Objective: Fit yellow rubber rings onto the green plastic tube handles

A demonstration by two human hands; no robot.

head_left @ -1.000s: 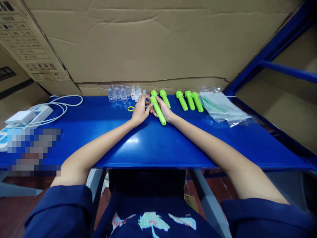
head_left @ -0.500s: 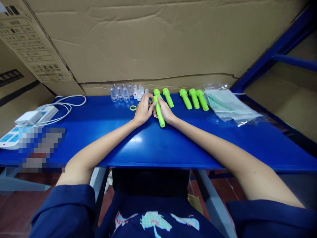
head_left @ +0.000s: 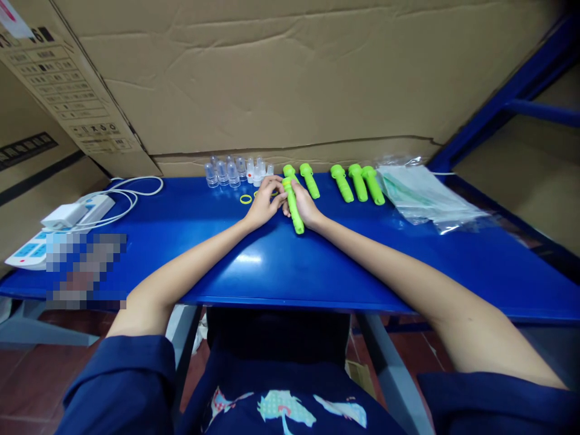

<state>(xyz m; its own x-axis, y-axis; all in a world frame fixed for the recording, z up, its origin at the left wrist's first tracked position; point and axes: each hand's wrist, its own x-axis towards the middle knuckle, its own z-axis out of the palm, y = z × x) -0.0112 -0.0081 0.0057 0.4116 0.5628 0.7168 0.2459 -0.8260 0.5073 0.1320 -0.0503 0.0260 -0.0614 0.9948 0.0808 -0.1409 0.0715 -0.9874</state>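
A lime-green flashlight lies slanted in my right hand, its wide head pointing away from me. My right fingers wrap round its body from the right. My left hand is closed at the flashlight's head, with bent fingers against its left side; the fingertips partly hide each other. Beside the left hand a yellow ring rests on the blue table, and more yellow rings show partly behind the fingers. Two green flashlights lie just beyond my hands, one partly covered.
Clear plastic caps and small white parts stand at the back. Three more green flashlights lie right of centre, beside a clear plastic bag. A power strip with white cable sits left. Cardboard walls the back.
The view has shifted slightly, moving the scene a little to the right. My left fingers have shifted slightly at the flashlight's head; the right hand keeps its hold.
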